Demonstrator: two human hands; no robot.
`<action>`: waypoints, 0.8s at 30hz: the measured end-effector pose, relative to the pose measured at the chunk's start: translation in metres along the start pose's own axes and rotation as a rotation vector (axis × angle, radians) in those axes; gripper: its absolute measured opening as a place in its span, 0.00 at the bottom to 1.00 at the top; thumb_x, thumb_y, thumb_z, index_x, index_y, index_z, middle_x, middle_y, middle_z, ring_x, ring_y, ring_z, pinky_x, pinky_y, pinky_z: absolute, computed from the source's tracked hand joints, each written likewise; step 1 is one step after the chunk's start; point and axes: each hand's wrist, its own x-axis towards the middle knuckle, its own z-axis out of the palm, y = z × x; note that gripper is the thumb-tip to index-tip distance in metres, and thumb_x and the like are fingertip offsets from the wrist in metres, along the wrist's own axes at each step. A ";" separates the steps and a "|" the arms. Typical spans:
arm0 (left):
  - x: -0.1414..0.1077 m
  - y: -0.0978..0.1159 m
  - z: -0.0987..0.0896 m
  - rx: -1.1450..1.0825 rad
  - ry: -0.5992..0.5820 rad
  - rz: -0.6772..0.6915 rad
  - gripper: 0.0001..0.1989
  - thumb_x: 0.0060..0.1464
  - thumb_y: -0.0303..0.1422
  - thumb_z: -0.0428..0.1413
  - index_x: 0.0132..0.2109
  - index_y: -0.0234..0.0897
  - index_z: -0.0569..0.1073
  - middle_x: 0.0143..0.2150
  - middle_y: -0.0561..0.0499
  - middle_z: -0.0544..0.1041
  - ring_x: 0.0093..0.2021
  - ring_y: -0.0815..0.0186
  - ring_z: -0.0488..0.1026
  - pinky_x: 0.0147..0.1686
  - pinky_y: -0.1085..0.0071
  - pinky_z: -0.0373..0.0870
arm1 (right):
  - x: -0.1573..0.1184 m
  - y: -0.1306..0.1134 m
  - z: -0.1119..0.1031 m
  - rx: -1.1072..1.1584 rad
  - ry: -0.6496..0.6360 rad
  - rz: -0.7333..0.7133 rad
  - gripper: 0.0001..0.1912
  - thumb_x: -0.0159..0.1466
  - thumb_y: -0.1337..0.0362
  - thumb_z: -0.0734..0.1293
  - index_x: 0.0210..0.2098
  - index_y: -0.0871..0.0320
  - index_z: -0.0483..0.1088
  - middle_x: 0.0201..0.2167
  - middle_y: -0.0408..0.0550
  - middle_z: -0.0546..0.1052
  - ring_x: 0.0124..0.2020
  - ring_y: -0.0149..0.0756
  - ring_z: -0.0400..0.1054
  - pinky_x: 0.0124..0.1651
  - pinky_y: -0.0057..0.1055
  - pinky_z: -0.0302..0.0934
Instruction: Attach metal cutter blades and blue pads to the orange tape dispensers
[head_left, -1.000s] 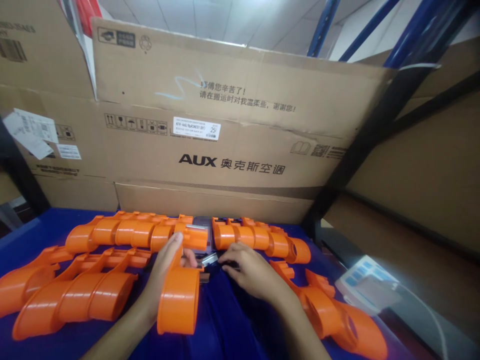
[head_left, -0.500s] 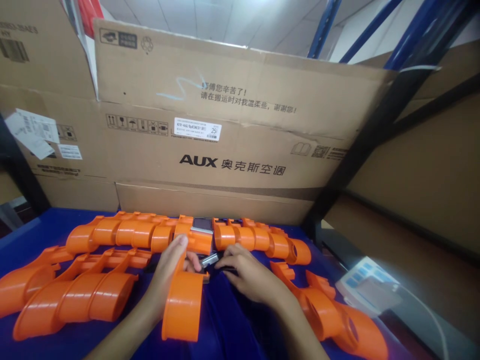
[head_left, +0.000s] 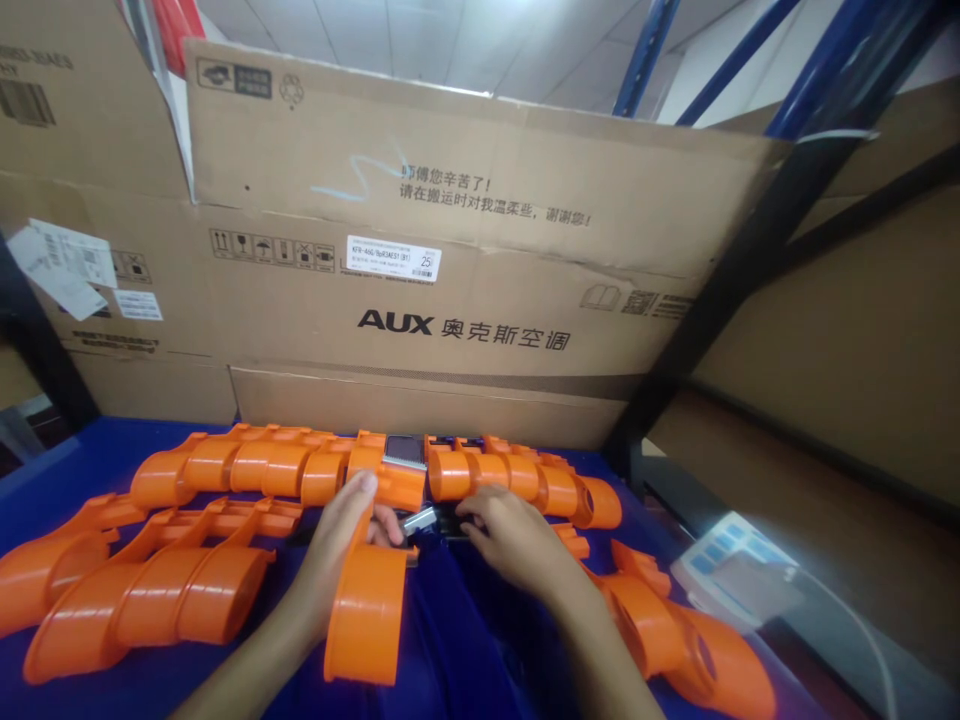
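My left hand (head_left: 337, 540) is wrapped round an orange plastic part (head_left: 366, 610), whose round cup hangs below the fingers. A small silver metal piece (head_left: 418, 521) juts out to the right of my left fingertips. To the right, my right hand (head_left: 506, 525) is bent over dark items on the blue surface, its fingers curled; whatever they hold is hidden. Just beyond my hands lies another orange part (head_left: 400, 488), with a dark, comb-edged piece (head_left: 405, 451) behind it.
Rows of orange parts (head_left: 161, 477) curve round both sides of the blue surface (head_left: 112, 435). A large cardboard sheet (head_left: 480, 270) stands behind. At the right are a dark rack post (head_left: 697, 330) and a white-and-blue device (head_left: 739, 570) with a cable.
My right hand has moved a little to the right, away from the silver metal piece. My left hand still holds the orange part in nearly the same place.
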 end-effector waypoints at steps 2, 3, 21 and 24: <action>-0.002 0.001 0.001 0.005 0.006 0.001 0.34 0.51 0.63 0.55 0.22 0.35 0.74 0.16 0.52 0.69 0.16 0.71 0.62 0.18 0.74 0.55 | -0.001 -0.002 0.001 -0.007 -0.015 -0.008 0.10 0.66 0.67 0.64 0.42 0.54 0.78 0.42 0.52 0.80 0.44 0.43 0.73 0.44 0.32 0.61; -0.003 0.001 0.001 0.006 0.010 0.008 0.33 0.52 0.62 0.56 0.22 0.35 0.74 0.17 0.52 0.70 0.17 0.70 0.63 0.19 0.74 0.56 | -0.002 -0.002 0.002 -0.008 -0.022 -0.011 0.10 0.66 0.68 0.64 0.41 0.54 0.78 0.42 0.52 0.80 0.44 0.43 0.73 0.44 0.32 0.62; 0.000 -0.008 -0.008 -0.010 -0.044 -0.007 0.30 0.52 0.62 0.56 0.26 0.37 0.75 0.17 0.51 0.73 0.17 0.67 0.66 0.21 0.71 0.56 | -0.005 0.001 0.007 0.021 -0.004 -0.023 0.06 0.64 0.69 0.67 0.39 0.57 0.76 0.40 0.53 0.78 0.43 0.44 0.73 0.45 0.36 0.62; 0.001 -0.007 -0.007 0.002 -0.056 -0.023 0.31 0.52 0.62 0.56 0.26 0.36 0.74 0.18 0.50 0.74 0.18 0.67 0.67 0.21 0.71 0.57 | -0.007 0.000 0.002 0.026 0.024 -0.022 0.05 0.64 0.67 0.67 0.39 0.57 0.74 0.41 0.53 0.78 0.42 0.44 0.72 0.44 0.36 0.62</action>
